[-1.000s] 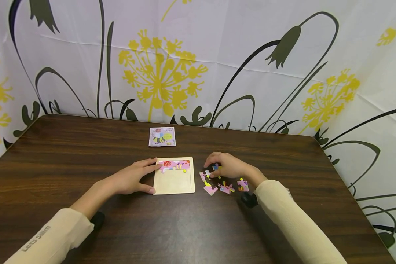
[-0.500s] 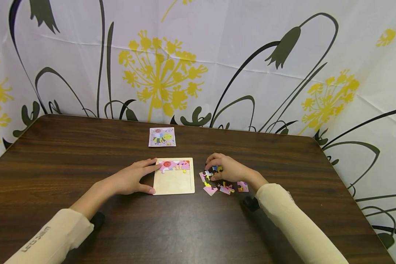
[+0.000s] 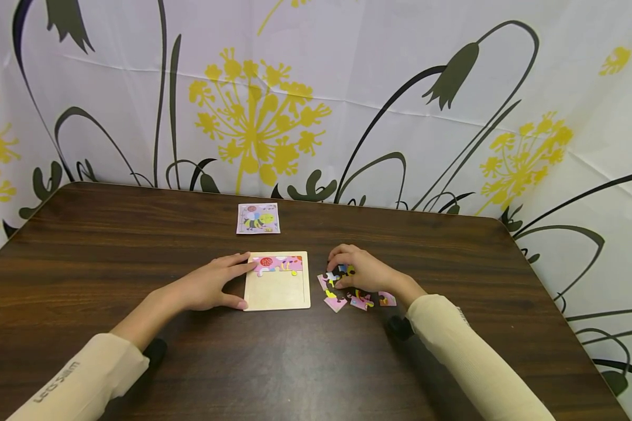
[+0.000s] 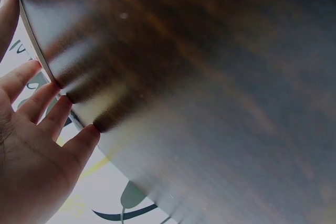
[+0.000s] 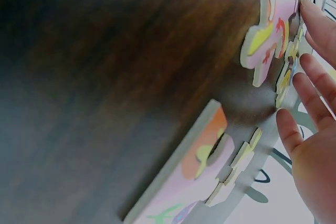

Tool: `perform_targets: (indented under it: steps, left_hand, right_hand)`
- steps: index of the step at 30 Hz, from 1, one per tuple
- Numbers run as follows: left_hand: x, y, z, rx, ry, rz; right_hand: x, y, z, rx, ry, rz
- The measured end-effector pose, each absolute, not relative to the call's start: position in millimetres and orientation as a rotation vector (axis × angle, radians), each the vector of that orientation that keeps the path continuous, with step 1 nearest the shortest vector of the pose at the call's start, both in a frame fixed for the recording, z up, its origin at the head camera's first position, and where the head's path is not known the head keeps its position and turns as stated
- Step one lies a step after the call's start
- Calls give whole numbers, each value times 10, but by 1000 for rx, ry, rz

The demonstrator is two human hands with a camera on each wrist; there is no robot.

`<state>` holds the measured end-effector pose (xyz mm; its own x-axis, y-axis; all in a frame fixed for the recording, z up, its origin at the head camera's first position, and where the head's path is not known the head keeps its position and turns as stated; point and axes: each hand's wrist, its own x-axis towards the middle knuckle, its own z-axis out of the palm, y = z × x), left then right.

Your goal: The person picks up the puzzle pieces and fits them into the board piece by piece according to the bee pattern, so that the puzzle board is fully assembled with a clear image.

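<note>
My left hand rests at the left edge of a shallow wooden puzzle tray, fingers spread, with the fingertips and thumb touching its frame. A row of joined pink puzzle pieces lies along the tray's top. To the right of the tray, my right hand hovers low over loose jigsaw pieces, partly covering them. Its thumb and fingers are apart. In the right wrist view, the fingers reach past a pink piece, and another piece lies nearer the camera. Whether the fingertips touch a piece is unclear.
A square picture card with a bee on it lies behind the tray. Everything sits on a dark wood-grain table. A flowered cloth hangs behind the table's far edge.
The right hand has shifted very slightly right, uncovering more of the pieces near its fingertips and hiding more of those under the palm. The left hand and tray have stayed put.
</note>
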<state>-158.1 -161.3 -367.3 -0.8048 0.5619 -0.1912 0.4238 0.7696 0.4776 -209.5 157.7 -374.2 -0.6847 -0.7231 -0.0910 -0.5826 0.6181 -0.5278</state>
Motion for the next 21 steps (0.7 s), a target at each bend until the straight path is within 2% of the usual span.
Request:
perform_targets:
  steps: [21]
  left_hand:
    - [-1588, -1609, -3674, 735, 2634, 585]
  right_hand:
    - [-2098, 1565, -3786, -1104, 2600, -623]
